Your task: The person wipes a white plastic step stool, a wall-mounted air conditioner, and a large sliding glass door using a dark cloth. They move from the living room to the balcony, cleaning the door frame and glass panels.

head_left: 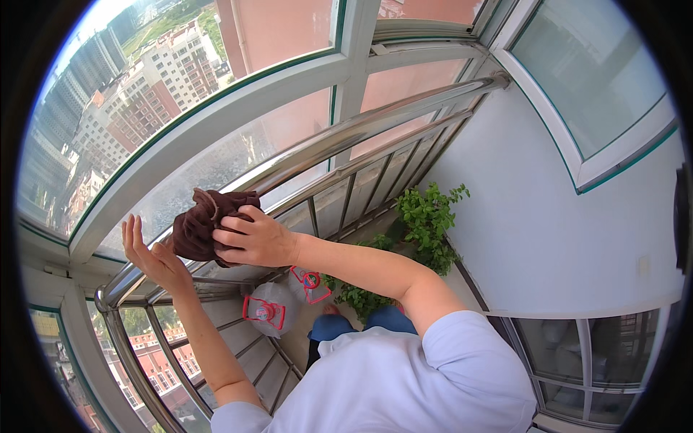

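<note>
A dark brown cloth (pixel 196 229) lies bunched over the shiny metal handrail (pixel 303 164). My right hand (pixel 253 238) grips the cloth from its right side, fingers curled into the folds. My left hand (pixel 157 258) is just left of the cloth, its fingers stretched upward and the palm turned toward it. Whether the left thumb touches the cloth I cannot tell. Part of the rail beneath the cloth is hidden.
Window panes (pixel 289 137) in white frames stand behind the railing, with tall buildings (pixel 155 76) far below. Two clear containers with red handles (pixel 265 312) and leafy green plants (pixel 426 216) stand on the floor by my feet. A white wall (pixel 527 216) rises on the right.
</note>
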Demonstrator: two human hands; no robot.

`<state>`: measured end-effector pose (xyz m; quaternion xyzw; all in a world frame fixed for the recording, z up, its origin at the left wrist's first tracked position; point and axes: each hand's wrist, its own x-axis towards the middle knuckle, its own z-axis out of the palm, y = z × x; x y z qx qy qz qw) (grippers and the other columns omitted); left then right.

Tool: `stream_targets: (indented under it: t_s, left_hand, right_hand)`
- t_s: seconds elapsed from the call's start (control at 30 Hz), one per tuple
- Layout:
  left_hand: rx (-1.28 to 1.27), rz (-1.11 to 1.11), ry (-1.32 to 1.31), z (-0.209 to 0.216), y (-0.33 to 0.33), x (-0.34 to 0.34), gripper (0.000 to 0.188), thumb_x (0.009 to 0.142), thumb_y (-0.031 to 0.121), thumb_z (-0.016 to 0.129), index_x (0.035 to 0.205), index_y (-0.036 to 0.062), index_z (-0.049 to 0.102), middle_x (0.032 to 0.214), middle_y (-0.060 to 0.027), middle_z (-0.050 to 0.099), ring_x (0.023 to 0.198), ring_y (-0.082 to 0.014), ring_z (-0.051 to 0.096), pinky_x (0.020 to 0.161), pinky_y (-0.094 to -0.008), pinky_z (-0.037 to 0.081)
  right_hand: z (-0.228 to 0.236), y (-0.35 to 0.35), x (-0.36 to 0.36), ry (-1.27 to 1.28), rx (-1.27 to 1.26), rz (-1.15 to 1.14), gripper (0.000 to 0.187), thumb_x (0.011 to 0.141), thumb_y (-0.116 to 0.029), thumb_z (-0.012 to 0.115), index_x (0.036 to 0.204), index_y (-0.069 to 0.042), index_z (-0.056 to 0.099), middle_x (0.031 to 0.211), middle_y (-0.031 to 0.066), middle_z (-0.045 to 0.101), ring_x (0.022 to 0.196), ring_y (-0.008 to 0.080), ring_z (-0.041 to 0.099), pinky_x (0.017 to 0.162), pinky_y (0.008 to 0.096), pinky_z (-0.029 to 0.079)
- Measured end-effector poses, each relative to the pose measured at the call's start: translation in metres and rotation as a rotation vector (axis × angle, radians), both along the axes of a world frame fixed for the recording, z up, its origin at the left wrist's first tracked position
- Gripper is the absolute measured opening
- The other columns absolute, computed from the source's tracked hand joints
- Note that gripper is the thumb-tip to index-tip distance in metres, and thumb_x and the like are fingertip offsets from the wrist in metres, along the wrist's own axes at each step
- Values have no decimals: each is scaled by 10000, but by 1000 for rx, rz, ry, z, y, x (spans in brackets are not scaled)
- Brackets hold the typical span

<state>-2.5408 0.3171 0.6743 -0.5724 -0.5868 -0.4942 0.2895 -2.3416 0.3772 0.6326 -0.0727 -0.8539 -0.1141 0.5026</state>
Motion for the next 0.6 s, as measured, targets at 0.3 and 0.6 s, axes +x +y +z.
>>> stream_targets:
  t_s: [0.3, 0.6]
  left_hand:
    - [-668, -330, 36, -107, 24, 144, 661, 941, 303, 571, 1493, 41, 319, 1525, -165, 352, 1434, -383, 283, 1170, -530, 191]
    - [-759, 9, 258, -148, 52, 184, 937, 798, 484, 713, 1515, 52, 290, 1572, -164, 255, 1486, -357, 158, 1170, -591, 9]
  right_hand:
    - [-99, 105, 232, -323, -223, -389, 295, 736, -118, 658, 1011, -208, 604, 1166, 42, 520, 1121, 279, 485, 915, 429, 406]
    - [-108, 228, 484, 133, -579, -1106, 586, 623, 73, 661, 1146, -180, 584, 1222, 77, 535, 1144, 360, 493, 949, 457, 450]
